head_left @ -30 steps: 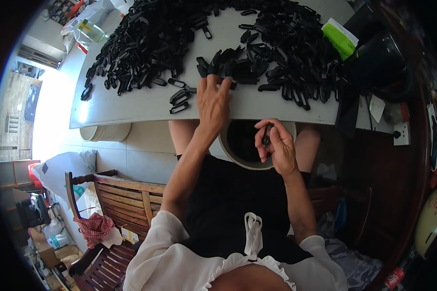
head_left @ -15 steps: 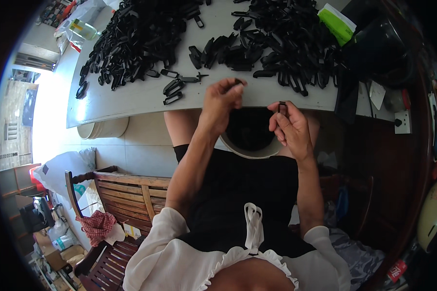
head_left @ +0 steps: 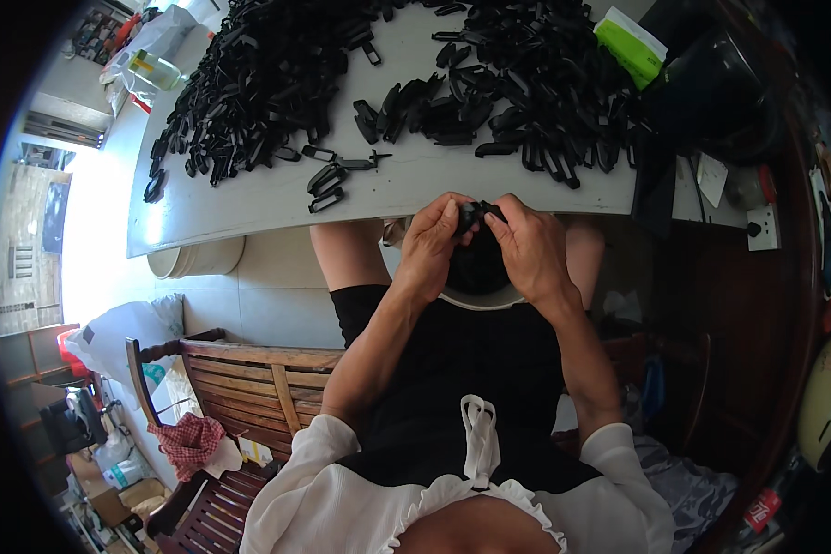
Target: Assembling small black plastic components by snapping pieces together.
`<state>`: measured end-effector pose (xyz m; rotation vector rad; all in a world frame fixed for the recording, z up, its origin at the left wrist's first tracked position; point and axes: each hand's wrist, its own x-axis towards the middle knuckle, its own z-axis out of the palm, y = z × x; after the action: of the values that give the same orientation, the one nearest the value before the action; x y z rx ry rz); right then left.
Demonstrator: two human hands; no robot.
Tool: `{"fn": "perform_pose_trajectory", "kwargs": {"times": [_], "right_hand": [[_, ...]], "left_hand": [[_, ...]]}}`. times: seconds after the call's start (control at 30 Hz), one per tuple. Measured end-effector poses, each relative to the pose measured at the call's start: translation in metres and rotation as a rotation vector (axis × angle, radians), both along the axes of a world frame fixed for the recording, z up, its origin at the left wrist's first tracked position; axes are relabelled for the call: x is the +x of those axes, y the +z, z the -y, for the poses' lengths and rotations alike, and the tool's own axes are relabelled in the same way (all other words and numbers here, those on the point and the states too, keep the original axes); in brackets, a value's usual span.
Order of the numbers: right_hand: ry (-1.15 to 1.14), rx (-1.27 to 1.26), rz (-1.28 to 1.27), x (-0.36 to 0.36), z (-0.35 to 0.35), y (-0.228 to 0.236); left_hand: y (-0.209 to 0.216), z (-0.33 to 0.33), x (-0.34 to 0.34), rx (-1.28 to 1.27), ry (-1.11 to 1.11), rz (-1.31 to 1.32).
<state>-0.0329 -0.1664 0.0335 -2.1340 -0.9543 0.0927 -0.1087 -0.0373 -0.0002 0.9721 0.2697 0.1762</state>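
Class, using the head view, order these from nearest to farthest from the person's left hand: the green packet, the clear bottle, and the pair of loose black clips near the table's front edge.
From the left hand:
1. Loose black clips, just up-left, near the table edge.
2. Green packet, far up-right.
3. Clear bottle, far up-left corner.
The last two are nearly level; the ranking between them is tentative.

Small black plastic clip (head_left: 477, 214) pinched between both hands above the bowl.

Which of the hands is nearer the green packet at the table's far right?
Right. The right hand lies below-left of the green packet; the left hand is farther left.
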Motion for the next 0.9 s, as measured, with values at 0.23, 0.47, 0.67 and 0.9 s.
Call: {"fn": "perform_pose_trajectory", "kwargs": {"times": [0.23,0.47,0.67,0.9], "right_hand": [[0.002,-0.031,-0.027,-0.001,-0.001,0.001],[-0.022,-0.289,0.170,-0.008,-0.005,0.002],[0.122,-0.365,0.258,-0.015,0.000,0.004],[0.296,0.480,-0.896,-0.007,0.023,-0.018]], "left_hand": [[0.004,0.001,-0.003,0.001,-0.037,-0.029],[0.010,0.006,-0.005,0.182,0.000,-0.114],[0.009,0.008,-0.005,0.179,0.032,-0.190],[0.006,0.015,-0.001,0.166,0.103,0.162]]}}
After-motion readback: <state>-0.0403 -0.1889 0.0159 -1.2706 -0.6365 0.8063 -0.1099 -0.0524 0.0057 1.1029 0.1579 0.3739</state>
